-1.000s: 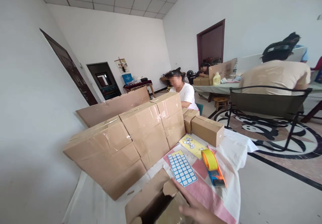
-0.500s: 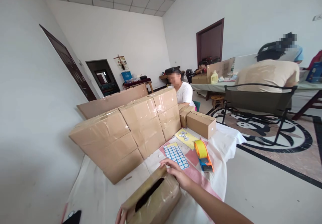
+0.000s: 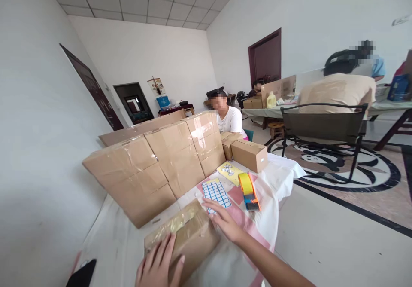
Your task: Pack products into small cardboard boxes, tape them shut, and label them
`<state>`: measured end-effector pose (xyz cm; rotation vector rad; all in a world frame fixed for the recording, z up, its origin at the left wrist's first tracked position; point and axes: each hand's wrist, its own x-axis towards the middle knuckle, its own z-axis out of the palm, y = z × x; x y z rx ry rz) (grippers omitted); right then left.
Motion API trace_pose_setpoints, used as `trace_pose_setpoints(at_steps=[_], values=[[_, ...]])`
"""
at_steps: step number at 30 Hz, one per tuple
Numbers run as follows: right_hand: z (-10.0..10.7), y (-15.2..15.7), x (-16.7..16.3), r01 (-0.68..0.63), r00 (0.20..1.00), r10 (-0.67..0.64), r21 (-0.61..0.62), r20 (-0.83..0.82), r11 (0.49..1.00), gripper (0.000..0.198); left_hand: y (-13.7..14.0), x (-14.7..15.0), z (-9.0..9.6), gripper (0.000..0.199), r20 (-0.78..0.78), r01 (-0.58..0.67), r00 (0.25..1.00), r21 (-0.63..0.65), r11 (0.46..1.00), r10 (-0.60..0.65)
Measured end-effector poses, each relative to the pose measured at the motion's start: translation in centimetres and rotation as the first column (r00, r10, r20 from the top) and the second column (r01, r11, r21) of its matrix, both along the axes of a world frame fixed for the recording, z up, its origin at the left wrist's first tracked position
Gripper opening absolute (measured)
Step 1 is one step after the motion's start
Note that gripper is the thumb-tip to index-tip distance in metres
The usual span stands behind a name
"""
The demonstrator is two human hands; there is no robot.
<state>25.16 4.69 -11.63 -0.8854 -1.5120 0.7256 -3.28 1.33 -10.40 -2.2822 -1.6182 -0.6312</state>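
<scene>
A brown cardboard box (image 3: 193,235) lies on the cloth-covered table in front of me, with shiny clear tape along its top. My left hand (image 3: 157,263) rests on its near left part, fingers spread and lying flat. At the box's far right end is my right hand (image 3: 225,222), fingers stretched out; whether they touch the box I cannot tell. Just beyond that hand lies a sheet of blue-framed labels (image 3: 216,193). To its right stands a tape dispenser (image 3: 249,191) with a yellow roll and an orange and blue body.
A wall of stacked, taped boxes (image 3: 174,154) stands along the far side. Smaller boxes (image 3: 249,154) and a yellow sheet (image 3: 230,172) lie at the back right. A black object (image 3: 82,274) is at lower left. A person in white (image 3: 232,121) sits beyond the boxes.
The dark slot in the box's top no longer shows; a taped top faces up now. My left hand has moved up onto the box. My right hand has opened out at its end.
</scene>
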Motion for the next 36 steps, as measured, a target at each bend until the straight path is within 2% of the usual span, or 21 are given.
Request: trace_pose_setpoints(at_steps=[1,2,4,5,6,7,8,9,11,13,14,17,20,21,23,26,28,30,32,34,36], values=[[-0.5,-0.6,1.3,0.145,0.988,-0.147,0.049,0.039,0.988,0.039,0.0,0.1,0.1,0.052,-0.031,0.011,0.999,0.007,1.000,-0.010],[-0.9,-1.0,2.9,0.312,0.945,-0.319,0.103,0.064,0.944,0.038,-0.1,0.1,0.2,0.053,-0.051,0.017,0.999,0.018,1.000,-0.016],[-1.2,-1.3,6.4,0.612,0.776,-0.627,0.159,0.069,0.775,0.041,-0.5,0.5,0.7,0.053,-0.070,0.019,0.997,0.036,0.999,-0.017],[-1.2,-1.1,8.2,0.713,0.688,-0.722,0.121,0.072,0.691,0.048,-0.7,0.8,1.0,0.053,-0.075,0.014,0.997,0.039,0.999,-0.011],[-1.0,-0.7,9.8,0.771,0.633,-0.771,0.042,0.071,0.636,0.061,-0.9,1.3,1.4,0.053,-0.079,0.007,0.997,0.034,0.999,-0.004],[-0.8,-0.2,11.3,0.767,0.642,-0.763,-0.068,0.076,0.638,0.072,-1.1,1.8,1.9,0.055,-0.078,-0.004,0.997,0.022,1.000,0.005],[-0.7,0.5,12.6,0.723,0.687,-0.722,-0.177,0.080,0.668,0.076,-1.3,2.3,2.3,0.056,-0.071,-0.016,0.997,0.009,1.000,0.017],[-0.6,1.1,13.6,0.671,0.733,-0.675,-0.253,0.080,0.698,0.073,-1.5,2.8,2.7,0.058,-0.061,-0.030,0.998,0.001,1.000,0.030],[-0.7,2.1,14.8,0.560,0.816,-0.573,-0.340,0.073,0.755,0.053,-1.7,3.7,3.1,0.060,-0.040,-0.050,0.998,0.000,0.999,0.050],[-1.0,2.6,15.3,0.503,0.853,-0.519,-0.355,0.059,0.788,0.035,-1.7,4.1,3.1,0.059,-0.026,-0.062,0.998,0.024,0.998,0.063],[-1.2,2.7,15.3,0.485,0.863,-0.504,-0.354,0.042,0.800,0.032,-1.7,4.2,3.0,0.058,-0.025,-0.068,0.997,0.038,0.997,0.069],[-1.5,2.4,14.7,0.434,0.879,-0.474,-0.334,-0.045,0.837,0.036,-1.8,4.4,2.5,0.054,-0.021,-0.104,0.994,0.106,0.989,0.107],[-1.5,1.5,13.2,0.354,0.893,-0.417,-0.306,-0.170,0.884,0.044,-2.0,5.1,2.2,0.050,0.043,-0.118,0.993,0.237,0.964,0.111],[-1.3,1.0,12.5,0.323,0.894,-0.392,-0.297,-0.215,0.899,0.048,-2.1,5.6,2.1,0.048,0.079,-0.085,0.995,0.279,0.957,0.065],[-0.8,-0.5,10.9,0.248,0.895,-0.330,-0.281,-0.299,0.927,0.052,-2.3,6.9,2.1,0.042,0.142,0.073,0.982,0.326,0.943,-0.125],[0.4,-3.8,8.2,0.113,0.901,-0.209,-0.260,-0.380,0.959,0.051,-2.4,9.8,2.4,0.047,0.251,0.376,0.868,0.235,0.897,-0.429],[1.4,-6.5,6.5,-0.033,0.893,-0.082,-0.245,-0.442,0.969,0.048,-2.6,11.8,2.7,0.062,0.389,0.511,0.769,0.101,0.853,-0.507],[2.4,-9.0,5.1,-0.213,0.858,0.076,-0.217,-0.508,0.953,0.047,-3.0,13.5,3.0,0.074,0.552,0.627,0.656,-0.018,0.779,-0.515],[3.3,-10.9,4.4,-0.327,0.833,0.193,-0.180,-0.519,0.928,0.049,-3.5,14.7,3.1,0.081,0.691,0.717,0.542,-0.084,0.692,-0.478],[3.8,-12.0,4.0,-0.336,0.852,0.225,-0.165,-0.472,0.927,0.053,-4.0,15.2,3.1,0.084,0.781,0.762,0.464,-0.111,0.638,-0.418],[3.6,-12.3,3.9,-0.301,0.875,0.201,-0.171,-0.440,0.938,0.057,-4.2,15.4,3.2,0.083,0.826,0.778,0.431,-0.137,0.613,-0.362]])
